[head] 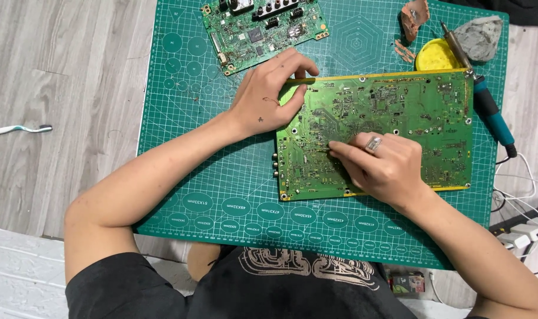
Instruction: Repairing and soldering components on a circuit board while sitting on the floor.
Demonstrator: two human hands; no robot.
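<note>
A large green circuit board (410, 112) lies on a green cutting mat (180, 177). My left hand (269, 94) rests on the board's upper left corner, fingers curled over its edge. My right hand (384, 165), with a ring on one finger, lies on the board's lower middle. Its fingertips pinch a thin metal tool (322, 149) whose tip touches the board near the left side.
A smaller green circuit board (263, 29) sits at the mat's top. A soldering iron (487, 106) with a blue handle, a yellow tin (435, 56) and a grey sponge (480, 35) lie at the upper right. A toothbrush (18, 129) lies on the floor at left. Cables and a power strip (526, 230) are at right.
</note>
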